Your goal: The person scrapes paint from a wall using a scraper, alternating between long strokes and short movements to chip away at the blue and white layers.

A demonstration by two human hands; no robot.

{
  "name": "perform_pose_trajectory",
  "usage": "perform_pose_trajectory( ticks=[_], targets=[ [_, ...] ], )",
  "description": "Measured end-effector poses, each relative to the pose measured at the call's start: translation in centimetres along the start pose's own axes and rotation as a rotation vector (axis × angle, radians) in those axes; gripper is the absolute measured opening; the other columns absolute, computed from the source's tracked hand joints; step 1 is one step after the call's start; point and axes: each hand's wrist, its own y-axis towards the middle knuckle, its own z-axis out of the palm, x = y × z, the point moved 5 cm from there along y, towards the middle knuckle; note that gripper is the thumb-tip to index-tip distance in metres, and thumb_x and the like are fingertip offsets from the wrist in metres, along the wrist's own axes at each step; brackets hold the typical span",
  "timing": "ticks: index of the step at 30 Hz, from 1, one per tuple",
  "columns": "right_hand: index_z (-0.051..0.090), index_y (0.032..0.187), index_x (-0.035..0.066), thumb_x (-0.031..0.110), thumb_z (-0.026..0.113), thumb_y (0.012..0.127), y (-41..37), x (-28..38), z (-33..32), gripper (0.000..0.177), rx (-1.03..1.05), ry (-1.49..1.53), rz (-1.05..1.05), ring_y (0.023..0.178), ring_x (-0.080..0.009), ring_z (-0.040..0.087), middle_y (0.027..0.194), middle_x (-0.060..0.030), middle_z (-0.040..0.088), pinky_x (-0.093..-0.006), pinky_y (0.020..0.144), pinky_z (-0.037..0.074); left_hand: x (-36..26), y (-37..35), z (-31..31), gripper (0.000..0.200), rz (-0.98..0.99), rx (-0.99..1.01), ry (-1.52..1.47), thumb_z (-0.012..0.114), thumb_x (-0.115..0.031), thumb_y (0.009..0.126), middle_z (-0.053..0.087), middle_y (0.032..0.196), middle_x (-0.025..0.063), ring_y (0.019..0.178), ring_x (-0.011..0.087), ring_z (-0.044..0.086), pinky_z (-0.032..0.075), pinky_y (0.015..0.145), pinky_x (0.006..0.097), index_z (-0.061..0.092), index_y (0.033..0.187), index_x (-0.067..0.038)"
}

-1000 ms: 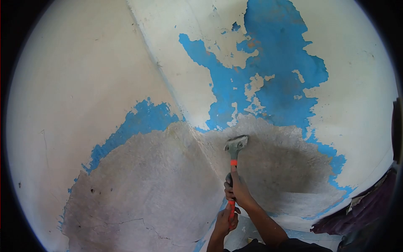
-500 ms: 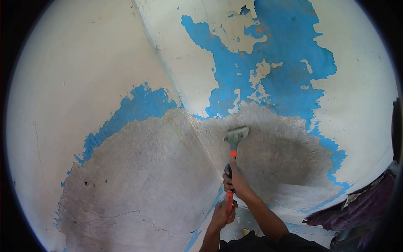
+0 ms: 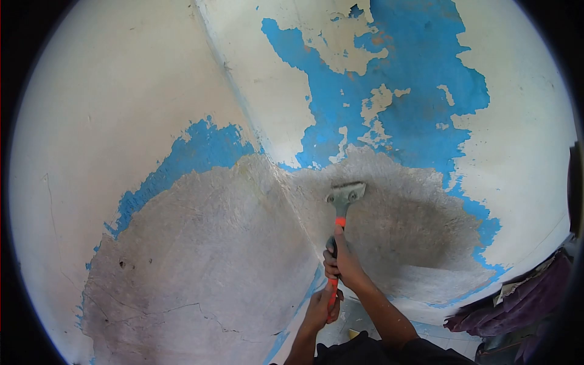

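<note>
Both my hands grip a long-handled scraper (image 3: pixel 346 196) with a grey metal head and a red and black handle. My right hand (image 3: pixel 344 258) is wrapped round the upper handle, below the head. Lower down, my left hand (image 3: pixel 322 307) closes round the red end of the handle. The scraper's blade lies at the bare grey plaster (image 3: pixel 389 225) right of the wall corner; whether it touches cannot be made out. Above the plaster, blue paint (image 3: pixel 420 91) shows where the cream top coat (image 3: pixel 267 85) has come off.
Left of the corner spreads another bare grey patch (image 3: pixel 207 255) with cracks and small holes, edged by blue paint (image 3: pixel 194 152). Dark purple cloth (image 3: pixel 511 301) hangs or lies at the lower right. Pale floor (image 3: pixel 447 336) shows beneath my arms.
The scraper's head has shifted slightly to the right and tilted a little. Both hands keep their hold on the handle, almost in the same place.
</note>
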Motion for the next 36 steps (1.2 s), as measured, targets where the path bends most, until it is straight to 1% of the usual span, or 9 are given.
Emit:
perform_pose_trajectory(
  ticks=[3, 5, 12, 15, 18, 21, 24, 28, 36],
  targets=[
    [0.034, 0.074, 0.013, 0.07, 0.038, 0.092, 0.1, 4.4, 2.7, 0.06, 0.051, -0.012, -0.05, 0.037, -0.0086, 0.023, 0.05, 0.0033, 0.026, -0.0264, 0.037, 0.026, -3.6, 0.4, 0.1, 0.063, 0.062, -0.019, 0.068, 0.036, -0.057, 0.099, 0.036, 0.044, -0.0004, 0.031, 0.0091, 0.031, 0.025, 0.033, 0.0245, 0.055, 0.081, 0.0],
    [0.034, 0.073, 0.013, 0.07, 0.038, 0.091, 0.4, 3.8, 3.1, 0.06, 0.066, -0.004, -0.05, 0.037, -0.0086, 0.023, 0.05, 0.0032, 0.025, -0.0267, 0.037, 0.026, -4.9, 0.3, -0.2, 0.063, 0.041, 0.013, 0.05, 0.035, -0.057, 0.099, 0.035, 0.043, -0.0007, 0.031, 0.0087, 0.031, 0.024, 0.032, 0.0242, 0.055, 0.08, 0.0],
    [0.033, 0.074, 0.013, 0.072, 0.04, 0.089, -0.3, -0.9, 0.1, 0.062, -0.011, 0.036, 0.061, 0.037, -0.0083, 0.025, 0.051, 0.0029, 0.025, -0.0268, 0.037, 0.026, 0.4, -0.8, -0.6, 0.063, -0.096, 0.008, -0.032, 0.036, -0.057, 0.099, 0.038, 0.046, 0.0005, 0.033, 0.0096, 0.032, 0.025, 0.034, 0.0248, 0.054, 0.084, 0.001],
    [0.034, 0.074, 0.013, 0.072, 0.04, 0.089, 0.2, -0.4, 0.4, 0.062, -0.002, 0.024, 0.023, 0.037, -0.0082, 0.025, 0.051, 0.0031, 0.025, -0.0261, 0.037, 0.026, 0.0, -0.1, -0.9, 0.065, -0.034, -0.036, 0.06, 0.034, -0.058, 0.099, 0.036, 0.044, 0.0001, 0.03, 0.0094, 0.031, 0.023, 0.032, 0.024, 0.054, 0.081, 0.001],
    [0.034, 0.075, 0.013, 0.072, 0.041, 0.089, 0.6, 3.8, 2.8, 0.061, 0.063, 0.001, -0.089, 0.037, -0.0081, 0.025, 0.051, 0.0033, 0.025, -0.0258, 0.036, 0.026, -4.4, 0.8, 0.1, 0.065, 0.055, 0.007, 0.059, 0.033, -0.058, 0.099, 0.035, 0.043, -0.0002, 0.031, 0.0093, 0.03, 0.024, 0.032, 0.024, 0.054, 0.081, 0.001],
    [0.034, 0.075, 0.013, 0.071, 0.041, 0.09, 0.9, 3.4, 2.9, 0.06, 0.069, -0.005, -0.083, 0.037, -0.0079, 0.025, 0.051, 0.0035, 0.025, -0.0258, 0.036, 0.027, -4.2, 0.9, -0.7, 0.066, 0.021, -0.044, 0.059, 0.033, -0.058, 0.099, 0.034, 0.043, -0.0006, 0.031, 0.0092, 0.029, 0.024, 0.032, 0.0243, 0.055, 0.081, 0.002],
    [0.034, 0.074, 0.013, 0.071, 0.04, 0.091, 0.5, 0.8, 1.0, 0.06, 0.026, 0.004, -0.007, 0.037, -0.0079, 0.025, 0.051, 0.0037, 0.026, -0.0259, 0.036, 0.027, -0.8, 0.1, -0.5, 0.061, -0.017, 0.035, -0.034, 0.035, -0.055, 0.1, 0.039, 0.048, 0.0016, 0.033, 0.0094, 0.031, 0.024, 0.033, 0.0243, 0.056, 0.092, 0.002],
    [0.034, 0.073, 0.013, 0.071, 0.04, 0.091, 0.4, -1.8, -0.9, 0.06, -0.027, 0.021, 0.046, 0.037, -0.0082, 0.025, 0.051, 0.0036, 0.026, -0.0264, 0.037, 0.027, 1.9, -0.8, -0.9, 0.052, 0.096, 0.011, -0.174, 0.04, -0.046, 0.101, 0.049, 0.065, 0.0061, 0.042, 0.0095, 0.038, 0.031, 0.04, 0.0232, 0.049, 0.119, 0.002],
    [0.034, 0.073, 0.013, 0.072, 0.041, 0.089, 2.0, 2.5, 3.6, 0.061, 0.057, -0.032, -0.055, 0.037, -0.0085, 0.026, 0.051, 0.0034, 0.026, -0.0274, 0.037, 0.029, -2.6, 0.1, -2.4, 0.042, 0.234, -0.149, -0.159, 0.044, -0.041, 0.101, 0.046, 0.058, 0.0034, 0.038, 0.0076, 0.033, 0.026, 0.036, 0.0221, 0.054, 0.103, 0.0]
  ],
)
